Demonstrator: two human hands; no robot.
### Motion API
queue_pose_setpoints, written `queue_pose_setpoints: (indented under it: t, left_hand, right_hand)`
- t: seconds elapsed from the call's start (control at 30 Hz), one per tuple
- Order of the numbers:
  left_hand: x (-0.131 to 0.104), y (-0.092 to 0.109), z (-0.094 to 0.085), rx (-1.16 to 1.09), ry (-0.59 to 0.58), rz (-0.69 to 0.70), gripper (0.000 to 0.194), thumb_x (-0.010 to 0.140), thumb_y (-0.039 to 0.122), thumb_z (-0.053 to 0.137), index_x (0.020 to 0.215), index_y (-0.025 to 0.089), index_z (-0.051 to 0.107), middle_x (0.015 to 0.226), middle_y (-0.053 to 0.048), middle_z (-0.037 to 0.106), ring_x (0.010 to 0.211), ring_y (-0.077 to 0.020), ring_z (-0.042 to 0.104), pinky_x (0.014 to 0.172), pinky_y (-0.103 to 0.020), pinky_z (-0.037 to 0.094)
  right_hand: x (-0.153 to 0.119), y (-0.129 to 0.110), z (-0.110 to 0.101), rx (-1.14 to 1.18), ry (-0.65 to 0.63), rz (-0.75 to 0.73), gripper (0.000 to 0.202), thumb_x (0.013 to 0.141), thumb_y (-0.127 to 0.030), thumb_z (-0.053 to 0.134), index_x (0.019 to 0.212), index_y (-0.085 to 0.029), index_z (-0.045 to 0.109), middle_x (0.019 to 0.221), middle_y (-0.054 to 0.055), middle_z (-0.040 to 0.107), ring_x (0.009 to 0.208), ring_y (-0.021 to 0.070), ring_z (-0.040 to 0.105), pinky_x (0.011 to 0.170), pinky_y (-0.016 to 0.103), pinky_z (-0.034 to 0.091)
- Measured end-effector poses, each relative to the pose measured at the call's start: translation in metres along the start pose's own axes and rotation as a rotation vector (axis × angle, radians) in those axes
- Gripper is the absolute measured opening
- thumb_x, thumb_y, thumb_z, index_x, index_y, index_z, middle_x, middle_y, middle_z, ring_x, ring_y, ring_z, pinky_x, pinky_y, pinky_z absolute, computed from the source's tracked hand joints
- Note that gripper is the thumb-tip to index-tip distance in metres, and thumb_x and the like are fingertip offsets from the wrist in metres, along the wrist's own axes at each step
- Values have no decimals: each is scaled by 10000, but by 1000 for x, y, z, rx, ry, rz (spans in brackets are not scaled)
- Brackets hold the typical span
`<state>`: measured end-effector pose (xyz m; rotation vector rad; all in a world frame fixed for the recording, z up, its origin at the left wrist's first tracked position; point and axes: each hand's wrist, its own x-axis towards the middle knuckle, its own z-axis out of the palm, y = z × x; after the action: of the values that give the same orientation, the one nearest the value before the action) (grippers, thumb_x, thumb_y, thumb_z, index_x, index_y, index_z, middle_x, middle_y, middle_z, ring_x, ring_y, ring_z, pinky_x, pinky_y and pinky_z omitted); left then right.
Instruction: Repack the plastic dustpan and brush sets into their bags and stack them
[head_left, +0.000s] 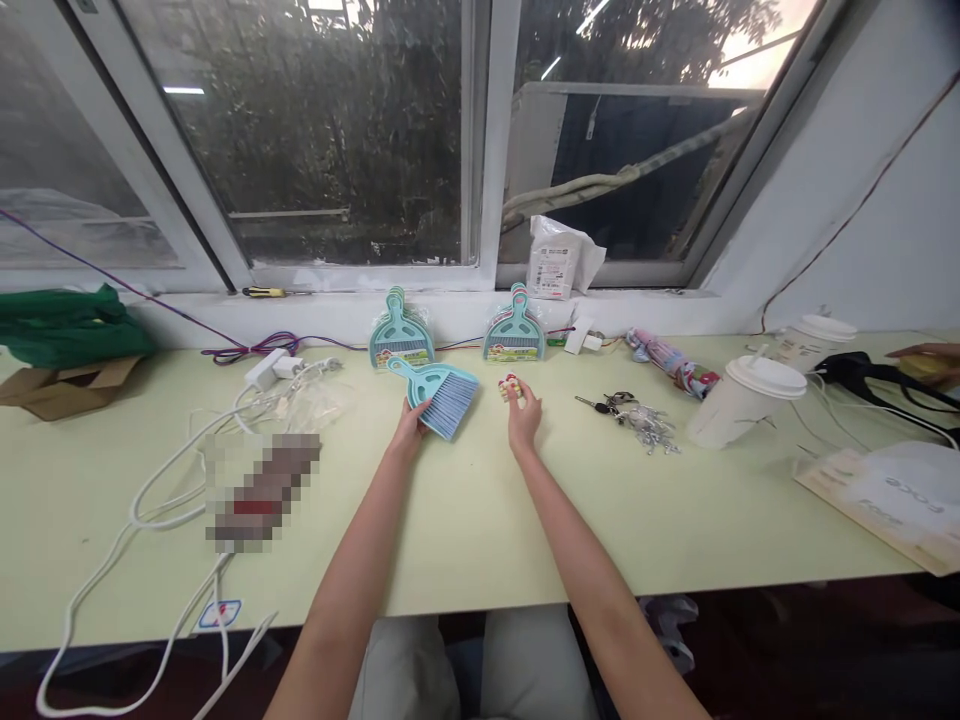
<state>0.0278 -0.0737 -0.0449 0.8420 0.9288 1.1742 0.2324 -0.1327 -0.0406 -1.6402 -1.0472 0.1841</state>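
Note:
A small teal dustpan (424,384) with a blue-grey bristled brush (451,403) lying over it is held at its lower edge by my left hand (411,425), tilted just above the table. My right hand (525,415) pinches a small red, yellow and white label or card (511,386), partly covered by the fingers. Behind them, against the wall below the window, stand two groups of wrapped teal dustpan sets, one on the left (401,330) and one on the right (515,328).
White cables (139,500) and a pixelated item (266,492) lie at left. Keys (600,404), a folded umbrella (671,365) and lidded cups (746,400) are at right. Another person's hand (926,352) shows at the far right edge.

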Motion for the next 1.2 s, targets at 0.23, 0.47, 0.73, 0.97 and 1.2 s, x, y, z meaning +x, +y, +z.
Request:
queue_pose_setpoints:
  t: [0.23,0.47,0.73,0.97,1.2]
  left_hand:
    - [-11,-4,12,-33,-87,40,526,676,198,757,1146,242,525,1131,-57,627,933,-184,648,755,-287,547]
    - [-12,-6,9,-23,-156,51,655,564,107,794,1143,233,514,1119,-66,627,1027,-236,632,835,-338,540]
    - [-23,-6,23,74,-326,148,702,523,171,856,1157,203,555,1167,-111,622,1092,-279,595,925,-403,487]
    - [-1,32,-30,747,590,507,372,834,254,567,1194,160,564,1312,-192,475,1323,-329,359,1063,-489,315]
    - [-20,49,-95,995,428,343,148,764,214,640,910,191,651,1261,-157,563,1321,-339,375,1108,-522,171]
  right_hand:
    - [-51,-30,39,-260,-526,-292,502,944,-491,351,1414,-319,390,1567,52,212,1459,272,87,1082,674,4]
    - [-37,-13,40,173,-260,41,689,873,-456,478,1478,-230,240,1570,115,181,1446,260,183,1128,550,218]
    - [-19,7,41,967,-422,523,428,586,-167,784,971,-193,599,907,47,730,861,207,703,805,365,583]
    - [-12,9,26,1055,-362,557,359,570,-94,758,894,-186,632,850,20,737,823,185,707,792,322,596]
    - [-10,9,23,1093,-323,545,341,585,-116,759,898,-184,641,879,32,735,876,194,702,833,326,586]
